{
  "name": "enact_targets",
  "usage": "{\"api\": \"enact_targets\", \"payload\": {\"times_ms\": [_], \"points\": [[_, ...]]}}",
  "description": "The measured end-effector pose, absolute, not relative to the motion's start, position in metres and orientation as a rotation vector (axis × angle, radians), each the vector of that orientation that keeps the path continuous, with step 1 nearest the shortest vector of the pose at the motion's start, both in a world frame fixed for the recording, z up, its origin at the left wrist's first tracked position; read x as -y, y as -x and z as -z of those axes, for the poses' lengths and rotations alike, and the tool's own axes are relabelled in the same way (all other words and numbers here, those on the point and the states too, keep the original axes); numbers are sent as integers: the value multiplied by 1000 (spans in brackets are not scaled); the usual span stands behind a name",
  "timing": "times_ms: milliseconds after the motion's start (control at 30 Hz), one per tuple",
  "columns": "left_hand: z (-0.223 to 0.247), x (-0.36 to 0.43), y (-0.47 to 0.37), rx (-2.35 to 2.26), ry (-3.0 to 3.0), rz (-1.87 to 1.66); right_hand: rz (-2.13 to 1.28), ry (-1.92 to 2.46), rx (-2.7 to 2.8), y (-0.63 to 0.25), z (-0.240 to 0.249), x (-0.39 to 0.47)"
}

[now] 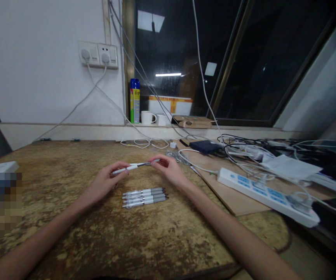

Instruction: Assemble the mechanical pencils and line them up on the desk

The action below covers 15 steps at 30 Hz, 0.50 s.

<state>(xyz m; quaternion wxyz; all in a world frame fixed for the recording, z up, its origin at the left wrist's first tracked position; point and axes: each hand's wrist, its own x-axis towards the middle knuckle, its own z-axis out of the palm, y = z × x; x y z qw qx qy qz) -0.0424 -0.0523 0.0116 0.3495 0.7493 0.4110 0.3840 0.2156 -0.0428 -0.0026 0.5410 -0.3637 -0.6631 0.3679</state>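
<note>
My left hand (115, 173) is closed around the white barrel of a pen (131, 167), held above the worn wooden table (77, 233). The fingers of my right hand (168, 167) pinch the pen's other end, a short greyish piece. Between the two hands a thin dark length, like a refill, shows at the middle of the pen. Another white strip lies just behind the barrel; I cannot tell what it is. Nearer to me, several white-and-grey click pens (145, 197) lie side by side in a row, their clear ends to the left.
Small clear pieces (175, 156) lie beyond my right hand. On the right are a brown board (214, 186), a white power strip (267, 194), a dark box (205, 147) and tangled cables. A spray can (134, 102) and a white mug (148, 117) stand on the sill.
</note>
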Motion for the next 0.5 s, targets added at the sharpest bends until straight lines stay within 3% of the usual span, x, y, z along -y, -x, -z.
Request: {"api": "enact_targets", "payload": {"times_ms": [500], "points": [[-8, 44, 50, -1145, -2000, -1051, -1175, 777, 1122, -220, 3, 40]]}}
